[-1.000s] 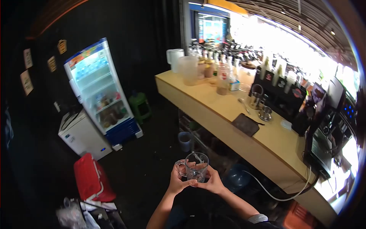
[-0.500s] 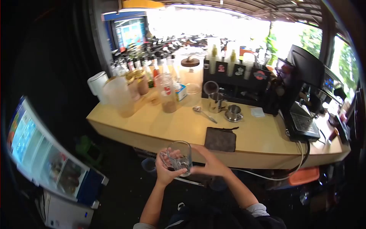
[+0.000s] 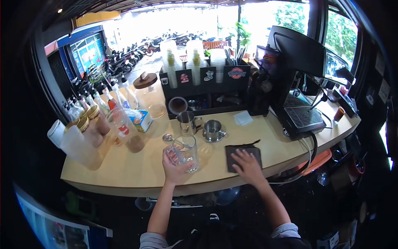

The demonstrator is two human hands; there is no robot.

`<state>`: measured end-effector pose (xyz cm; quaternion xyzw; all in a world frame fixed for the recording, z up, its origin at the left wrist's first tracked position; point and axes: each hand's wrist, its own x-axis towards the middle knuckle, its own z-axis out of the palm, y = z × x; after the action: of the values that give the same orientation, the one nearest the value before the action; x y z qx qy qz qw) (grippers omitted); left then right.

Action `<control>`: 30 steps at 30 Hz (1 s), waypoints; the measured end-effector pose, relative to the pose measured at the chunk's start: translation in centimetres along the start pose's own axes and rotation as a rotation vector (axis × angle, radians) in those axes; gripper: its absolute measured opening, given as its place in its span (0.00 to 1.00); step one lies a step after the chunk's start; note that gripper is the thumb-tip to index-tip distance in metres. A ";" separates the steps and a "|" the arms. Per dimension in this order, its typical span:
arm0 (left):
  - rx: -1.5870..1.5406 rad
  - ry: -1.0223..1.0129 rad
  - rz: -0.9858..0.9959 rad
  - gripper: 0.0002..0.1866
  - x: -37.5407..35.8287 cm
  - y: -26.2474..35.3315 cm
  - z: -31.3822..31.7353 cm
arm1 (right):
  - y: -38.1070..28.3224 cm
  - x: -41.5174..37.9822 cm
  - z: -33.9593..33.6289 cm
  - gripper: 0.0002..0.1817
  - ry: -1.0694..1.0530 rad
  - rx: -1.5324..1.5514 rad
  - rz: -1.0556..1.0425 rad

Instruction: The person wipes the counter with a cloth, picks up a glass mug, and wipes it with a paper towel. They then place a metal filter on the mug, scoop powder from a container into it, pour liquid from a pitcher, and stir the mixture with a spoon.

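Observation:
My left hand [image 3: 175, 168] is wrapped round a clear glass mug [image 3: 190, 155], held upright over the counter's front part. The handle is largely behind my fingers. My right hand [image 3: 248, 165] lies with spread fingers on a flat dark cloth [image 3: 233, 152] near the counter's front edge. Just beyond the mug are a steel pitcher [image 3: 186, 123] and a small steel cup [image 3: 212, 129] on a saucer. A spoon [image 3: 167, 137] rests beside the mug, its handle partly hidden behind the glass.
An espresso machine [image 3: 300, 112] stands at the right of the wooden counter [image 3: 124, 176]. A black organizer [image 3: 195, 99] holds stacked plastic cups at the back. Jars, syrup bottles, a tissue box [image 3: 143, 121] and a tall plastic jar [image 3: 128, 133] crowd the left side.
The glass mug has moved from in front of the counter to over it, in my left hand. My right hand has left the mug and come down on the dark cloth. The view has turned right.

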<state>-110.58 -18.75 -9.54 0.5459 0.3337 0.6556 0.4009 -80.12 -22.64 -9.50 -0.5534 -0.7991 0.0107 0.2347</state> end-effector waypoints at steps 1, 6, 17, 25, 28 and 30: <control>-0.009 0.000 -0.009 0.47 0.7 -0.5 0.6 | 2.1 0.2 -0.5 0.26 0.005 -0.006 0.026; 0.071 0.011 -0.005 0.44 2.0 -2.6 2.4 | 7.2 2.8 -3.9 0.23 -0.050 0.088 0.047; 0.112 -0.042 -0.014 0.43 1.6 -3.6 2.5 | 11.4 16.9 1.3 0.20 -0.029 -0.063 0.257; 0.046 -0.079 -0.173 0.40 1.1 -2.2 2.6 | 9.5 15.4 -3.7 0.12 0.168 0.160 0.265; 0.582 0.191 0.236 0.43 -0.2 -1.3 2.1 | 1.0 14.9 -8.9 0.09 0.297 0.516 0.117; 0.572 0.193 0.272 0.46 -1.6 -2.0 2.0 | -3.7 14.4 -9.3 0.09 0.294 0.637 -0.110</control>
<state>-108.12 -19.27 -11.61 0.6114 0.4647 0.6315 0.1067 -83.78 -13.56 5.00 -0.4040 -0.7421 0.1671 0.5081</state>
